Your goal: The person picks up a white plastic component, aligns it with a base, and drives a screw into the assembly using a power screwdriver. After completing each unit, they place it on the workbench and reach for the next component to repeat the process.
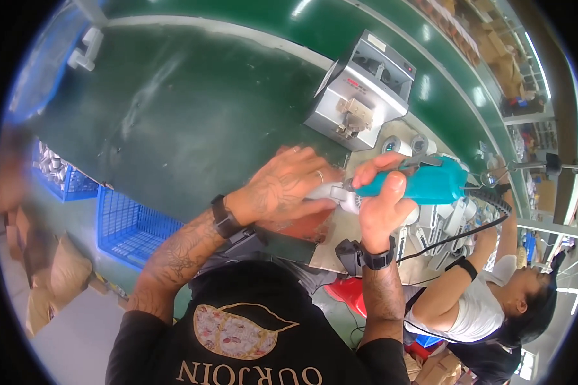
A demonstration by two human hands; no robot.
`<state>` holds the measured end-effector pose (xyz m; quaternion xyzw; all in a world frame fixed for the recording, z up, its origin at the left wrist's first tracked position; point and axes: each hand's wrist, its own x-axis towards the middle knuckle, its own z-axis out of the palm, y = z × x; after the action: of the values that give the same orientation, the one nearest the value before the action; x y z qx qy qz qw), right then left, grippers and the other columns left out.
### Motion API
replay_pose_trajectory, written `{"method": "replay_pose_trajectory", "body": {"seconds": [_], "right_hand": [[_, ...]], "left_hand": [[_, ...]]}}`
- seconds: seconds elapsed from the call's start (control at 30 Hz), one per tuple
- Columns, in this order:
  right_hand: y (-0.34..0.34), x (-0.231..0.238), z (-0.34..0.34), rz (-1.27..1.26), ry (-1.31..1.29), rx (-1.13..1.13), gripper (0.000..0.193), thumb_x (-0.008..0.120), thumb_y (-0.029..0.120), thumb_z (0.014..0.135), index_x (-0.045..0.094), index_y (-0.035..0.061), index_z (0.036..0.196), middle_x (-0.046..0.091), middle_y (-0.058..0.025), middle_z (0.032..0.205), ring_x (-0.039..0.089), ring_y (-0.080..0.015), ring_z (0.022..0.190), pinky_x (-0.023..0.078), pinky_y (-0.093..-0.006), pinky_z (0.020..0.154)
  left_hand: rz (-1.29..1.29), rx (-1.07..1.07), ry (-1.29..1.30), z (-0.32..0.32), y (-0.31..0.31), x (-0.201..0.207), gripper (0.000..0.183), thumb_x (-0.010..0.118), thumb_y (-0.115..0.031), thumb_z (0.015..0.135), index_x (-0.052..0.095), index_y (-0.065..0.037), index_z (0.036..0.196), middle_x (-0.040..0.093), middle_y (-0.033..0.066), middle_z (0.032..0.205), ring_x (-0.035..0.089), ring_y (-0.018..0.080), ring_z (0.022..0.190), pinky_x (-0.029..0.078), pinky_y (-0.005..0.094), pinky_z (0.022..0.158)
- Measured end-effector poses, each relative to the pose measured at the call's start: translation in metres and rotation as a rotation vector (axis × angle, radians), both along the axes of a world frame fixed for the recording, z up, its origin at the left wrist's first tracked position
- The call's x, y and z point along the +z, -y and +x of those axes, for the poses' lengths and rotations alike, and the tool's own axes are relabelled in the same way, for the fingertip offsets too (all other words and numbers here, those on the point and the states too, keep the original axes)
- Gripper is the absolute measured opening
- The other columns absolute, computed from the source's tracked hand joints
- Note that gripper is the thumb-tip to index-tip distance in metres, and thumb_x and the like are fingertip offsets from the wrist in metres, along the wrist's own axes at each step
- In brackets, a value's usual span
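My right hand (386,208) is wrapped round a teal electric screwdriver (440,182), held nearly level with its tip toward the left. At that tip is a white plastic part (331,191), and my left hand (281,185) grips it with bent fingers. The exact contact between bit and part is too small to make out. Beneath the left hand a reddish-brown mat (302,229) lies on the bench. Close by the right hand, several white and grey plastic pieces (453,226) are heaped on the bench.
A grey and black bench machine (366,90) stands beyond my hands. From the screwdriver a black coiled cable (502,204) hangs. Blue crates (130,226) sit low at the left, near brown sacks (70,264). A co-worker (459,307) is close on the right.
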<state>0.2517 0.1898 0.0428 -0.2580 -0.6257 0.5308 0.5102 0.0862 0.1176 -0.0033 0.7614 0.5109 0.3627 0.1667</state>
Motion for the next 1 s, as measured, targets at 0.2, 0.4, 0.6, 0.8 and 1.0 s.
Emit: {"method": "replay_pose_trajectory", "body": {"seconds": [0.2,0.4,0.6,0.8,1.0], "right_hand": [[-0.002,-0.001,0.000,-0.029,-0.035,0.037,0.042,0.059,0.041,0.101,0.048,0.0012,0.097,0.051,-0.0087,0.072,0.053,-0.0204,0.063,0.047,-0.0346,0.060],[-0.003,0.000,-0.004,-0.042,0.022,0.016,0.045,0.057,0.044,0.102,0.050,0.0004,0.100,0.051,-0.0086,0.072,0.053,-0.0203,0.064,0.047,-0.0343,0.060],[-0.026,0.027,-0.025,0.077,0.045,-0.118,0.049,0.050,0.045,0.105,0.054,-0.0025,0.114,0.056,-0.0061,0.076,0.057,-0.0173,0.069,0.048,-0.0318,0.064],[-0.059,0.026,-0.055,0.175,0.059,-0.138,0.034,0.053,0.032,0.105,0.056,-0.0011,0.108,0.060,-0.0071,0.077,0.061,-0.0171,0.071,0.049,-0.0296,0.064],[-0.062,0.015,-0.052,0.155,0.034,-0.105,0.030,0.053,0.029,0.105,0.056,-0.0006,0.103,0.059,-0.0081,0.074,0.060,-0.0176,0.068,0.048,-0.0304,0.063]], "left_hand": [[0.011,0.000,-0.018,0.003,0.000,0.002,0.041,0.068,-0.033,0.090,0.060,-0.008,0.122,0.060,0.0094,0.107,0.054,0.0297,0.102,0.043,0.0441,0.095],[0.048,0.024,-0.059,0.003,0.001,0.002,0.042,0.071,-0.034,0.088,0.062,-0.009,0.119,0.060,0.0085,0.109,0.054,0.0279,0.100,0.045,0.0419,0.091],[0.086,0.040,-0.033,0.002,0.000,-0.006,0.042,0.073,-0.037,0.086,0.066,-0.010,0.117,0.061,0.0062,0.110,0.055,0.0257,0.096,0.046,0.0395,0.088],[0.067,0.022,-0.047,0.000,0.002,0.000,0.042,0.072,-0.038,0.086,0.066,-0.012,0.118,0.061,0.0050,0.104,0.054,0.0253,0.094,0.046,0.0387,0.088],[0.070,0.015,-0.048,0.002,0.001,0.000,0.040,0.072,-0.036,0.086,0.066,-0.014,0.118,0.060,0.0046,0.101,0.054,0.0251,0.093,0.046,0.0388,0.087]]}}
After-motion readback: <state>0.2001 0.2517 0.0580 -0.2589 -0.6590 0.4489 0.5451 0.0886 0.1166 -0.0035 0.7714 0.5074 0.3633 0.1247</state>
